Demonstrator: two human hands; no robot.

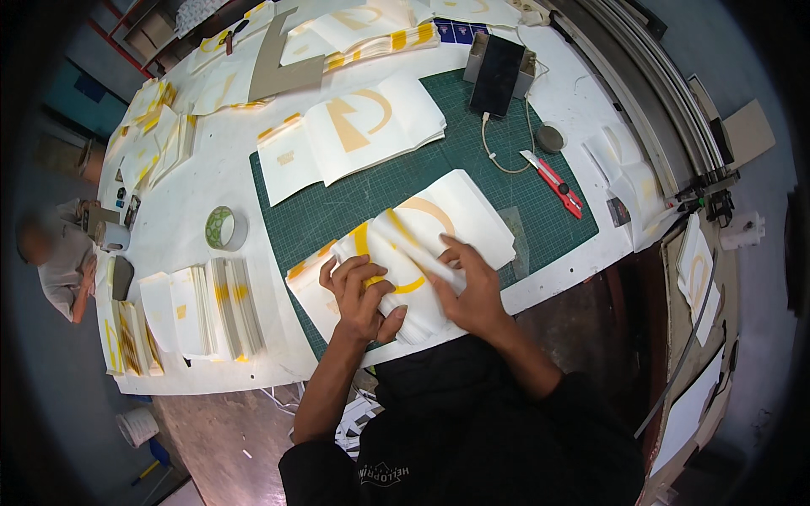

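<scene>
A stack of white printed sheets [485, 211] lies at the near edge of the green cutting mat, with a pale orange curved print. The top sheet [384, 244], with a yellow print, bulges and folds up between my hands. My left hand [361, 293] has its bent fingers over the sheet's left part, with the thumb toward its near edge. My right hand [468, 291] is at the fold, thumb against the raised paper and bent fingers on the stack. What lies under the fingertips is hidden.
Beyond lies another printed stack [350, 126] on the cutting mat [557, 185]. A red utility knife [553, 185] and a phone [498, 76] on a cable are at right. At left are a tape roll [226, 228], standing sheet bundles [211, 308] and another person [63, 261].
</scene>
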